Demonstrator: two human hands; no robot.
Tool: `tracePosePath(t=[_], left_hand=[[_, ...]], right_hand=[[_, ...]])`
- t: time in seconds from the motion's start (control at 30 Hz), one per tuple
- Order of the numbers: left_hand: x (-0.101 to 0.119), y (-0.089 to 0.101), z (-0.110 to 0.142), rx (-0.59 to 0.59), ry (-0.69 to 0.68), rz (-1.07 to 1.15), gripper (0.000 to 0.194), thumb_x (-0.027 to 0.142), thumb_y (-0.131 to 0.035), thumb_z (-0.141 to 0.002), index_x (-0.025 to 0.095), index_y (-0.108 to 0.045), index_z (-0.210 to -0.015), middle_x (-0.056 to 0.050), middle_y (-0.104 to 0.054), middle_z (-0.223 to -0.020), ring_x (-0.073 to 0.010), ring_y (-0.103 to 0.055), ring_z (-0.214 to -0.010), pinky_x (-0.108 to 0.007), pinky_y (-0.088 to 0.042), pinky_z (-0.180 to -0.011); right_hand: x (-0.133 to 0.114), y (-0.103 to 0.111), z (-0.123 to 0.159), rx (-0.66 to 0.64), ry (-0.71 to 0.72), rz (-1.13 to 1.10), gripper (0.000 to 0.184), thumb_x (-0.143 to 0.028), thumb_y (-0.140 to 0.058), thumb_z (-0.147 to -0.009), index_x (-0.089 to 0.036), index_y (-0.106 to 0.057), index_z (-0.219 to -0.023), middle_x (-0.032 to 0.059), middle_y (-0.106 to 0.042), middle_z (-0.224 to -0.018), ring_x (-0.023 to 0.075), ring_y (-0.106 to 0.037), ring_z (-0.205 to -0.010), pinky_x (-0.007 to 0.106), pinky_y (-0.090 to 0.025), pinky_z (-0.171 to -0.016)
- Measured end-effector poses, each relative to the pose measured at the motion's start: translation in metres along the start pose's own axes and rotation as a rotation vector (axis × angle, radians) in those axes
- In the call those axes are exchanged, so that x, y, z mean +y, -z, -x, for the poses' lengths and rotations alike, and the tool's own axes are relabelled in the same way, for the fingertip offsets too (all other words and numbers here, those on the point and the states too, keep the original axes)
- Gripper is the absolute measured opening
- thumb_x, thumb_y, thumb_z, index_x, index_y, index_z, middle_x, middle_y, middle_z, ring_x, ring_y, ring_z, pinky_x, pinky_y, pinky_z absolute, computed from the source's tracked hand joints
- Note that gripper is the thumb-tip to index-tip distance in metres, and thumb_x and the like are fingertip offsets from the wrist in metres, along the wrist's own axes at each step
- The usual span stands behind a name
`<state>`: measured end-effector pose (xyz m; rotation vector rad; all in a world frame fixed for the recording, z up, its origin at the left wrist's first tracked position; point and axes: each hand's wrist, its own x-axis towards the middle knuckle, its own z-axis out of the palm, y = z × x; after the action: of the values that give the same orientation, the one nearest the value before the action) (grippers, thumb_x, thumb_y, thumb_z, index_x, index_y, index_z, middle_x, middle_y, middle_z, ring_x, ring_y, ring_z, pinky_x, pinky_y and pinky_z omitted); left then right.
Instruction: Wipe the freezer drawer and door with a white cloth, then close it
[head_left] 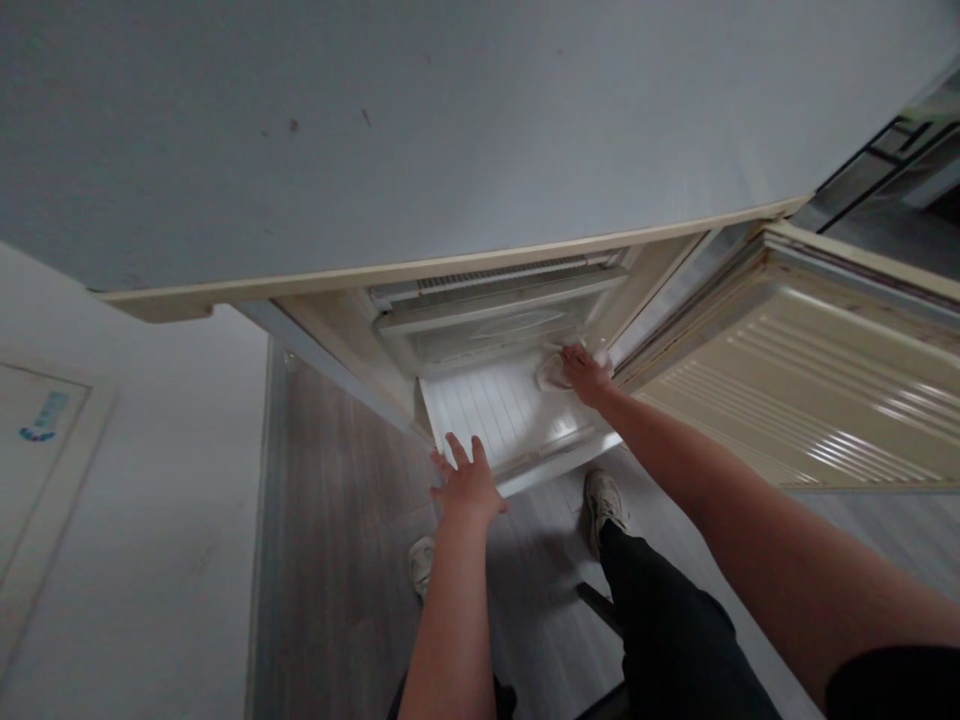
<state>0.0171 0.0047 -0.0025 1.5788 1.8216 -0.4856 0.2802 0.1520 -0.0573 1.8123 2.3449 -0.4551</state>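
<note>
A white drawer point(480, 405) with a ribbed surface is pulled out of the lower compartment of a fridge. My right hand point(585, 374) reaches to its right side and presses a crumpled whitish cloth point(553, 374) against it; whether it is cloth or paper is hard to tell. Over the drawer's front left corner is my left hand point(469, 485), fingers spread and holding nothing. Above the pulled-out drawer, a clear-fronted drawer point(510, 330) sits inside the compartment.
To the right the fridge's cream lower door point(817, 370) hangs wide open. The upper grey door point(480, 140) is closed above. A white wall point(180, 520) stands at left. My shoes point(602, 500) are on the wood-look floor point(345, 560), near a dark chair leg point(600, 606).
</note>
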Motion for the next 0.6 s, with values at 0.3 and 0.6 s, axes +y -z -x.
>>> tracePosePath(t=[0.3, 0.6], left_hand=[[0.002, -0.002, 0.001, 0.002, 0.004, -0.015, 0.114, 0.033, -0.084, -0.073, 0.026, -0.014, -0.162, -0.014, 0.017, -0.169, -0.0509, 0.005, -0.153, -0.069, -0.039, -0.112], [-0.002, 0.002, 0.003, -0.033, 0.000, 0.000, 0.110, 0.034, -0.082, -0.075, 0.028, -0.015, -0.162, -0.012, 0.020, -0.167, -0.0470, 0.012, -0.153, -0.071, -0.034, -0.113]], right_hand=[[0.001, 0.007, -0.031, 0.066, 0.062, 0.087, 0.057, -0.005, -0.031, -0.091, 0.010, -0.048, -0.143, 0.0267, -0.038, -0.157, 0.0298, -0.025, -0.153, 0.046, -0.006, -0.130], [-0.010, -0.030, 0.007, -0.049, -0.092, 0.016, 0.046, -0.003, -0.047, -0.079, 0.001, -0.070, -0.118, 0.0298, -0.060, -0.133, 0.0366, -0.041, -0.144, 0.054, -0.015, -0.126]])
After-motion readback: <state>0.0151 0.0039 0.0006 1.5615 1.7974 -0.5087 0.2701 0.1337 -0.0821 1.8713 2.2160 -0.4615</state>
